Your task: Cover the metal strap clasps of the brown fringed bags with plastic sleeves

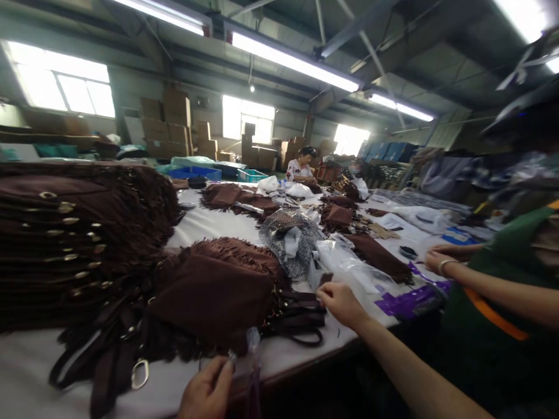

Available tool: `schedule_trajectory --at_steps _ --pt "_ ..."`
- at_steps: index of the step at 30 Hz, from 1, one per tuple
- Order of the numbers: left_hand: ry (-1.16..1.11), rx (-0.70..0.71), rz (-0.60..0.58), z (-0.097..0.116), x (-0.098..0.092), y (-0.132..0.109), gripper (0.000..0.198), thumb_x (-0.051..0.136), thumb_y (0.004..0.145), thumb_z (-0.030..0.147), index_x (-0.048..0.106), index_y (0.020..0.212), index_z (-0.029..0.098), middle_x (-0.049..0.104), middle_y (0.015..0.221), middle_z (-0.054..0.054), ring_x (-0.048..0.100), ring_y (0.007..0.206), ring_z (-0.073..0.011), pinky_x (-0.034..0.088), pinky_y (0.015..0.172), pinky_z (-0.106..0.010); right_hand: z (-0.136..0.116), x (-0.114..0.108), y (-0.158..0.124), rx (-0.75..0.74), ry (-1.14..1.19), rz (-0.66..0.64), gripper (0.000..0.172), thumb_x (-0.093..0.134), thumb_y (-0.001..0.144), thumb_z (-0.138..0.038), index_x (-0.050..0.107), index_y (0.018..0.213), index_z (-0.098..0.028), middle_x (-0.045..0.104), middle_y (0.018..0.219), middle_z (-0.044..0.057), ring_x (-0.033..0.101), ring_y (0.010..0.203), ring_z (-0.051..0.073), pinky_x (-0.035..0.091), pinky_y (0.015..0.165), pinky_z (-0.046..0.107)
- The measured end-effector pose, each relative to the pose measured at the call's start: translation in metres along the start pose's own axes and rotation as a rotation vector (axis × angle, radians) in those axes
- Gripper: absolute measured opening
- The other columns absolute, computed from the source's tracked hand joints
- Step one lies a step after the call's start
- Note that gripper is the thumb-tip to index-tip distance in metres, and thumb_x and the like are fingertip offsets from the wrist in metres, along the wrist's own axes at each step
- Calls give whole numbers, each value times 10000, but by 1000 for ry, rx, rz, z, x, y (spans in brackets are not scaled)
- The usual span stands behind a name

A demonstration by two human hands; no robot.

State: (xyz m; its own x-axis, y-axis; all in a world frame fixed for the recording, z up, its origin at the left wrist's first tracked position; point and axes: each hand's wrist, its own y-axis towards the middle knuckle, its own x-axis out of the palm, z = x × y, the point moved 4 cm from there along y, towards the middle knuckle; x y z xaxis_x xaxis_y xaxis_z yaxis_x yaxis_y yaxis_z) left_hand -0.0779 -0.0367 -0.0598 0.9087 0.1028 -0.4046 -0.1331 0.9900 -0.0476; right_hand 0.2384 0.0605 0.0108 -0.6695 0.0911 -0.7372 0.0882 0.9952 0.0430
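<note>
My left hand (207,387) is low at the table's front edge, thumb and finger pinched on something small and shiny that I cannot make out. Beside it stands a clear plastic piece (253,339) with a purple strip below. My right hand (343,302) is closed in a pinch near a small brown tag (325,278); what it grips, if anything, is too small to name. Between and behind my hands lies a dark brown fringed bag (213,291), with dark straps (301,317) at its right and a metal ring (140,374) at its left front.
A tall stack of brown fringed bags (65,250) fills the left. Bubble wrap (290,238), clear bags (349,265) and purple tape (406,299) lie on the white table (209,224). A person in a green apron (489,279) stands right; another person (301,166) sits at the far end.
</note>
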Motion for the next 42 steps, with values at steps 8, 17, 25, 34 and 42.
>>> schedule_trajectory --at_steps 8,17,25,34,42 --pt "151 214 40 10 -1 -16 259 414 924 359 614 823 229 673 789 -36 608 738 -198 446 691 -297 -110 118 -106 -62 563 -497 230 567 756 -220 684 579 -134 646 546 9 521 504 96 385 526 195" --pt "480 488 170 2 0 -25 202 377 942 229 566 870 222 652 776 -40 634 683 -204 503 621 -330 -102 161 -87 68 332 -357 227 597 712 -269 694 572 -119 625 498 28 518 460 106 345 435 192" --pt "758 699 257 0 5 -30 201 371 926 180 529 1048 154 678 782 -80 651 614 -212 563 547 -325 -87 173 -71 90 187 -453 167 620 658 -237 709 557 -139 577 444 5 466 415 89 290 393 185" --pt "578 656 206 -9 5 -26 252 418 909 180 586 1095 161 711 859 -110 688 746 -232 586 676 -355 -93 160 -81 65 321 -526 194 565 682 -177 718 568 -145 634 507 9 494 457 89 337 445 180" --pt "-428 -222 14 -24 17 -14 358 644 751 532 628 864 193 621 616 3 563 501 -135 462 465 -241 -75 177 -96 141 587 -413 204 542 690 -145 732 620 -121 673 587 21 556 535 107 368 492 185"
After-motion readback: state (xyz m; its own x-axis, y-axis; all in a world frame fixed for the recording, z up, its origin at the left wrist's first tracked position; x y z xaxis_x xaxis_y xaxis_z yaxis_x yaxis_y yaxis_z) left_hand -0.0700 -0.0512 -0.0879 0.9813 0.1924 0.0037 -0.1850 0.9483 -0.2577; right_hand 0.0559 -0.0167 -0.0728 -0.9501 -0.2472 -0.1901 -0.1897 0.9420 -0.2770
